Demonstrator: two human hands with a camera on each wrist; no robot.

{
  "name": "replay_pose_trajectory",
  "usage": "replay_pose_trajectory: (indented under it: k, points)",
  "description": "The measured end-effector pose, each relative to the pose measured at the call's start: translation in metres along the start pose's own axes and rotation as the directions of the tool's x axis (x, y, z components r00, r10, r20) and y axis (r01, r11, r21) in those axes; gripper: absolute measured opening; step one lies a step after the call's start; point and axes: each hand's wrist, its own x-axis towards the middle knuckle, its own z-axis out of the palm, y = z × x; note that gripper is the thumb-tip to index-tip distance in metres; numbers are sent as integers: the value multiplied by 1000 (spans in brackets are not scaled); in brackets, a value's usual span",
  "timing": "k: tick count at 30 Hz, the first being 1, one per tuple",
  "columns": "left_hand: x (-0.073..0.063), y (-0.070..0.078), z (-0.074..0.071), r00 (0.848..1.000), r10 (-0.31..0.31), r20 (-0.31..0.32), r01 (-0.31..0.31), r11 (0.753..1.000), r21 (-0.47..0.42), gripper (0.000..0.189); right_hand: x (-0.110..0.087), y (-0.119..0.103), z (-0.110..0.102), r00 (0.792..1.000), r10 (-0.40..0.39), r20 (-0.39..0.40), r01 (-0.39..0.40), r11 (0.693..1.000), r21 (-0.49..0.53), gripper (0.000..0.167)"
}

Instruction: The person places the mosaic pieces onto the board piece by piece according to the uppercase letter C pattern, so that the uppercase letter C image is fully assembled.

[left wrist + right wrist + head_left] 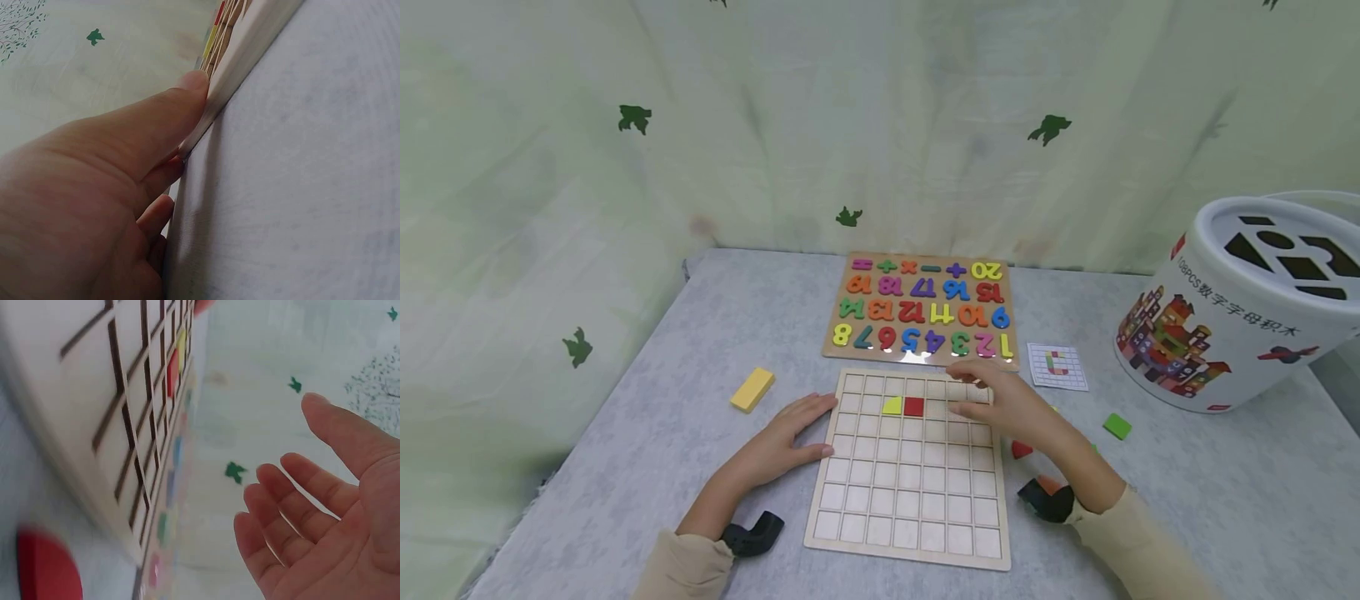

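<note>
A wooden grid board [901,531] lies before me, with a yellow-green piece [892,406] and a red square [913,407] side by side in its second row from the far edge. At its left edge rests my left hand [786,437]; the left wrist view has the thumb against the board's side [234,78]. My right hand [1007,404] hovers over the far right corner, its fingers apart and holding nothing, as the palm [350,544] in the right wrist view confirms. Beside the board, partly under the right arm, lie a red piece [1021,450] and an orange piece [1048,483].
Beyond the board lies a number puzzle [850,354]. A small pattern card [1057,379] sits right of it, near a green piece [1117,426]. A large white bucket [1217,333] with a shape-hole lid stands at right. A yellow block [752,390] lies at left.
</note>
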Motion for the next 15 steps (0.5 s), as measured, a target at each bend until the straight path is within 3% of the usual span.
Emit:
replay_pose_trajectory:
  k: [8,15]
  points:
    - [0,-1,1,1000,4,-5,-4,1000,8,70,-40,23,-31,993,67,-102,-75,994,-79,51]
    - [0,-1,1,1000,0,-2,0,1000,-5,70,-60,53,-40,980,170,-104,-181,978,-105,43]
